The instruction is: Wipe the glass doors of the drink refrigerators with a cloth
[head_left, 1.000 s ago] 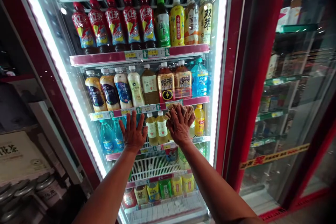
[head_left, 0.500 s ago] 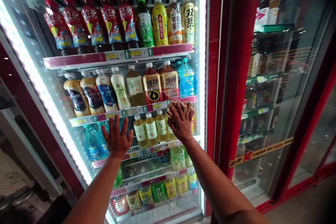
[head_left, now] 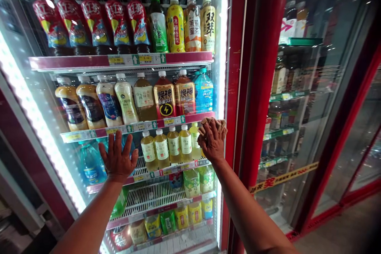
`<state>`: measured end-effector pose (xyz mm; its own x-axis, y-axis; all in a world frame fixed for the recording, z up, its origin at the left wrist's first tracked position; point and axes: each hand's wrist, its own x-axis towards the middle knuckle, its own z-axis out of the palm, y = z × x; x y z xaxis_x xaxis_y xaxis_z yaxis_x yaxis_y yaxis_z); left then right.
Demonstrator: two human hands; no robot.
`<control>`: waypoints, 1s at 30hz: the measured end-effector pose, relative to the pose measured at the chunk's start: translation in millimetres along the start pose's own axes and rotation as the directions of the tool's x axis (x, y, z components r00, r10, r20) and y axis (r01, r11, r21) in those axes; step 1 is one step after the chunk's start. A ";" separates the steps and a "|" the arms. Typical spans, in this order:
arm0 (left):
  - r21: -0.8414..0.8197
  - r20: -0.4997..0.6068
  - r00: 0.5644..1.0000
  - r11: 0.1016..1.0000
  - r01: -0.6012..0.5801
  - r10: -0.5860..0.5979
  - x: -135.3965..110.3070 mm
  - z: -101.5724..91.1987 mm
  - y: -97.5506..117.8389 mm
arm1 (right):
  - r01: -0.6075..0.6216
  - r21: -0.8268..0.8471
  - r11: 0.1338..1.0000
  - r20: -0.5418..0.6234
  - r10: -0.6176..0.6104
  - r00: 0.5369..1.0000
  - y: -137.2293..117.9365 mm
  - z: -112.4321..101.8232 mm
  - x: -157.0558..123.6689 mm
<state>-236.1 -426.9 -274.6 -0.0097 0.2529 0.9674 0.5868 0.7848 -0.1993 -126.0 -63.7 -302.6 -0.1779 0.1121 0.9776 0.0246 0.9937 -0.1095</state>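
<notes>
My left hand [head_left: 119, 160] lies flat with its fingers spread against the glass door of a lit drinks cooler, holding nothing. Behind its fingertips runs a price-label shelf strip [head_left: 149, 124]. A crumpled tan cloth [head_left: 219, 124] is under the fingers of my right hand [head_left: 212, 145], which presses it to the glass near the door's right edge. Small bottles of pale yellow-green drink [head_left: 161, 151] stand inside, between my two hands. Blue bottles [head_left: 90, 162] are to the left of my left hand. Part of the cloth is hidden by my right fingers.
A red upright frame [head_left: 254, 87] borders the cooler on the right. Beyond it, a second glass-fronted cabinet holds bottles on green-edged shelves [head_left: 300, 41]. Red-capped tea bottles [head_left: 116, 22] fill much of the top shelf. A bright light strip [head_left: 35, 115] runs down the left side.
My right hand has slid the cloth rightward across the glass, toward the door's edge. My left hand keeps about the same place on the door, while the view has shifted slightly.
</notes>
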 end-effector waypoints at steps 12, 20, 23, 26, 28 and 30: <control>-0.035 0.070 0.993 0.995 0.097 -0.095 -4.0 2.0 -2.6 | 0.009 -0.008 1.000 0.021 -0.009 1.000 47.6 -9.8 16.1; -0.150 0.184 0.968 0.968 0.199 -0.171 -3.0 1.4 -6.5 | -0.140 0.041 0.989 0.010 0.139 0.990 66.0 -11.4 -17.9; -0.152 0.208 0.966 0.971 0.187 -0.153 -5.9 2.5 -9.0 | -0.147 0.052 0.988 0.005 0.147 0.989 58.9 -10.6 -8.3; -0.138 0.145 0.982 0.980 0.143 -0.123 -9.3 3.8 -6.4 | 0.004 0.032 0.999 0.046 -0.006 0.999 57.3 -11.1 -21.9; -0.100 0.041 0.997 0.993 0.067 -0.063 -10.6 3.8 0.9 | 0.060 0.002 0.998 0.054 -0.060 0.997 61.8 -10.6 -38.7; -0.072 -0.038 0.999 0.997 0.023 -0.026 -10.9 2.5 13.3 | 0.023 -0.036 0.999 0.020 -0.023 1.000 68.9 -9.1 -53.0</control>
<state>-230.2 -417.9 -288.2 0.0060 0.2109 0.9775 0.6433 0.7476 -0.1652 -105.9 -1.2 -360.4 -0.1976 0.0896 0.9762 0.0556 0.9952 -0.0801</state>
